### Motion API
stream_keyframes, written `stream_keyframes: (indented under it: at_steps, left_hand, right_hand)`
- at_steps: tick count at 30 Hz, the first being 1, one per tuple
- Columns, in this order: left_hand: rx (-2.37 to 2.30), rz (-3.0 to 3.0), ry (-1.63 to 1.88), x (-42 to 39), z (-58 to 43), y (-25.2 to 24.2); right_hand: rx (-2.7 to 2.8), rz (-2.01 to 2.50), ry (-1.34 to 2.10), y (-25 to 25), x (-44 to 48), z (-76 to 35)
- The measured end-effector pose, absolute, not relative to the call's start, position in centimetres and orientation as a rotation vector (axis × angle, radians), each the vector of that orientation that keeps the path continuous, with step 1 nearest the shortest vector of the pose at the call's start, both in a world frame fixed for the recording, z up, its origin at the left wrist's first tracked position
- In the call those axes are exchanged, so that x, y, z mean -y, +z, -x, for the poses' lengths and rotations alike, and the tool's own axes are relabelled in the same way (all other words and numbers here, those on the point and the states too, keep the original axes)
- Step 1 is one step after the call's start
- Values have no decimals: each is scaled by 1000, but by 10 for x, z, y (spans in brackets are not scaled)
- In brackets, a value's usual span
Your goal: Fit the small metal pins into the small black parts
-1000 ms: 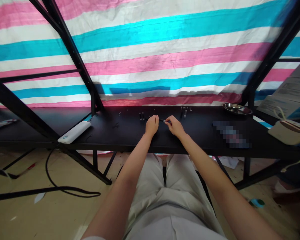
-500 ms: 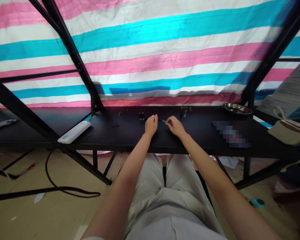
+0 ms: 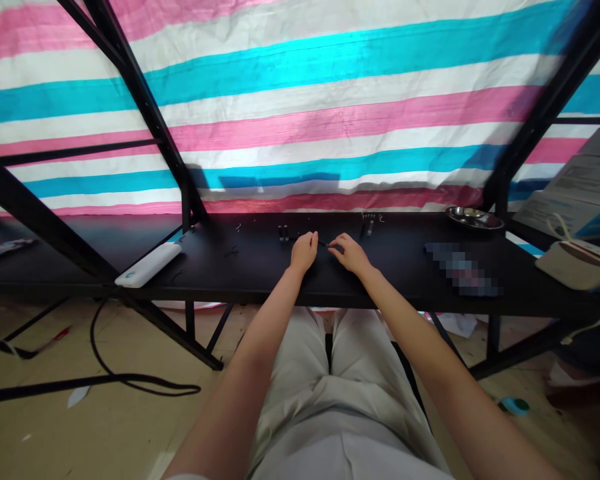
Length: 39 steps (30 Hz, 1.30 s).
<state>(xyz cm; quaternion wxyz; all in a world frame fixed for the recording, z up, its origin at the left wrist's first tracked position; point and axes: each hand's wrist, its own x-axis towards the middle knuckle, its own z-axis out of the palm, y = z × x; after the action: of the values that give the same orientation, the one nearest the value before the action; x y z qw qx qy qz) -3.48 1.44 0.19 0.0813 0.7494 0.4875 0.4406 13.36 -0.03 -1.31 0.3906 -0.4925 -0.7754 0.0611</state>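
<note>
My left hand (image 3: 305, 252) is closed around a thin dark pen (image 3: 323, 243), which sticks out to the right just over the black tabletop. My right hand (image 3: 349, 254) has its thumb and fingertips at the pen's right end, seemingly pinching it; the exact contact is too small to make out. Just beyond my left hand are two short dark pieces with light ends (image 3: 283, 233). Two more small pieces, one dark and one clear (image 3: 370, 228), lie beyond my right hand, beside a row of tiny white bits (image 3: 369, 215).
The black table (image 3: 240, 273) carries a white oblong device (image 3: 150, 265) at left, a metal dish (image 3: 475, 219) at back right and a blurred-out item (image 3: 463, 269). A beige bag (image 3: 575, 263) sits at far right. Black frame posts (image 3: 150, 107) stand before a striped sheet (image 3: 340, 120).
My right hand's fingers have loosened and shifted slightly at the pen's end. The clear part seen between the hands before no longer shows. My left hand has barely moved.
</note>
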Motion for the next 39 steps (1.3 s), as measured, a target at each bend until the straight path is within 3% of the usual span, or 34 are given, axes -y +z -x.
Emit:
stream_keyframes:
  at_steps: [6, 28, 34, 39]
  left_hand:
    - [-1466, -2172, 1432, -15, 35, 1]
    - [-1449, -2172, 1346, -20, 37, -3]
    - [-1207, -2374, 1201, -16, 35, -1]
    - [-1074, -2417, 1071, -15, 32, 0]
  right_hand:
    - [1987, 1344, 91, -11, 3, -134]
    - [1886, 1597, 3, -17, -3, -137]
    - [1976, 1260, 47, -15, -4, -136]
    - [2054, 1255, 55, -15, -4, -133]
